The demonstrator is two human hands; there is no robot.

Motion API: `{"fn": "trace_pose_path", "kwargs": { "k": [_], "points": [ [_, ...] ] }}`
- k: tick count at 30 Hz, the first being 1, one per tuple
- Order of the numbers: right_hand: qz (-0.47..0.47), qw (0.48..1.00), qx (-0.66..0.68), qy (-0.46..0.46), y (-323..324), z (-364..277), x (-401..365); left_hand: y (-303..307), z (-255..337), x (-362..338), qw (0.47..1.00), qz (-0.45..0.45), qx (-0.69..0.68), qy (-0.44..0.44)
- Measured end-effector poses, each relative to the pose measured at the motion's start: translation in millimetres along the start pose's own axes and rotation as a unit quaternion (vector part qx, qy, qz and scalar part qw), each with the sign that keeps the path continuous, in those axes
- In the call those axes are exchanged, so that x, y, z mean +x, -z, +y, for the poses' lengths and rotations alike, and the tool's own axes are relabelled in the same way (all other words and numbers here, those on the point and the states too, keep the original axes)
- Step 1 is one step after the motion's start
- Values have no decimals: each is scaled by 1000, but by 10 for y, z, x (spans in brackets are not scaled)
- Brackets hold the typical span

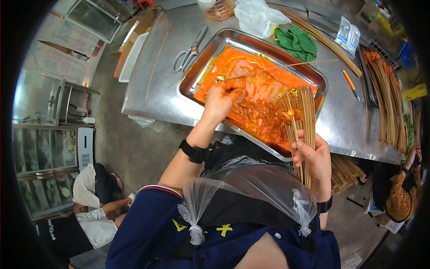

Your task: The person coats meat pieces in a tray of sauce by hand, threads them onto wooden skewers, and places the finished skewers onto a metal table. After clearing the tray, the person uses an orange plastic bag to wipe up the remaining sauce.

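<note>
Over the left part of a metal tray point(320, 83), my left hand point(222, 99) pinches one end of a thin wooden skewer point(286, 66) that slants up to the right across the tray. The tray holds an orange sheet and small meat pieces point(257, 114) in red-orange sauce. A bundle of skewers point(307, 116) stands upright in my right hand point(314, 157), at the tray's right front corner. Several skewers in that bundle carry sauced pieces near their tips. My right fingers are wrapped round the lower part of the bundle.
Scissors point(190, 54) and a lone skewer point(159, 60) lie left of the tray. Behind it are a plastic bag point(259, 15), a green cloth point(296, 43) and long sticks. An orange pen point(350, 85) and loaded skewers point(383, 96) are right. People sit lower left and far right.
</note>
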State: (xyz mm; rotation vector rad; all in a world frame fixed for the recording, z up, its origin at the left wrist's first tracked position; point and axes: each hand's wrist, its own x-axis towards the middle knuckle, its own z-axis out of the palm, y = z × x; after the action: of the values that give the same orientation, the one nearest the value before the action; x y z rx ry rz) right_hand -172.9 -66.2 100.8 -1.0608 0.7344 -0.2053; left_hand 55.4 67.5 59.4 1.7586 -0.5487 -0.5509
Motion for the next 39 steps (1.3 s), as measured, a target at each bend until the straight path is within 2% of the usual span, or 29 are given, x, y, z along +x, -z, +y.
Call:
{"fn": "trace_pose_path", "kwargs": {
  "k": [1, 2, 4, 5, 6, 8, 10, 16, 18, 19, 20, 21, 24, 27, 39],
  "points": [
    [10, 1000, 2, -4, 3, -9, -8, 66, -6, 20, 993, 1, 117, -16],
    [19, 1000, 3, -8, 6, -15, -13, 95, -4, 14, 993, 1, 121, -15],
    [17, 1000, 10, -11, 21, -4, 0, 120, 1, -6, 926, -69, 355, -111],
    [12, 1000, 10, -8, 30, 9, 7, 89, 25, -26, 917, -108, 374, -88],
    [8, 1000, 10, -4, 38, 14, 13, 48, -12, -40, 917, -109, 375, -87],
    [3, 1000, 12, -8, 25, -3, 12, -41, -134, -59, 869, -116, 461, -136],
    [0, 1000, 14, -12, 4, -18, 2, -112, -130, -81, 881, -111, 441, -129],
    [-23, 999, -6, -31, -63, 6, -1, -131, -64, -96, 858, -126, 474, -153],
    [-39, 999, -15, -32, -57, 26, 3, -82, -22, -63, 933, -131, 321, -99],
    [-42, 998, -23, -37, -68, 16, -1, -89, 15, -68, 932, -132, 321, -101],
    [-42, 998, -22, -37, -75, 20, -3, -101, 66, -103, 989, -118, 91, 22],
    [-48, 998, -23, -42, -84, 27, -1, -108, 109, -138, 974, -92, -146, 144],
    [-68, 996, -31, -45, -111, 47, 20, -150, 165, -177, 964, -89, -222, 114],
    [-82, 995, -36, -45, -130, 48, 8, -203, 155, -185, 952, -87, -265, 125],
    [-96, 994, -28, -39, -131, 55, 3, -167, 205, -186, 946, -103, -290, 106]
  ]
}}
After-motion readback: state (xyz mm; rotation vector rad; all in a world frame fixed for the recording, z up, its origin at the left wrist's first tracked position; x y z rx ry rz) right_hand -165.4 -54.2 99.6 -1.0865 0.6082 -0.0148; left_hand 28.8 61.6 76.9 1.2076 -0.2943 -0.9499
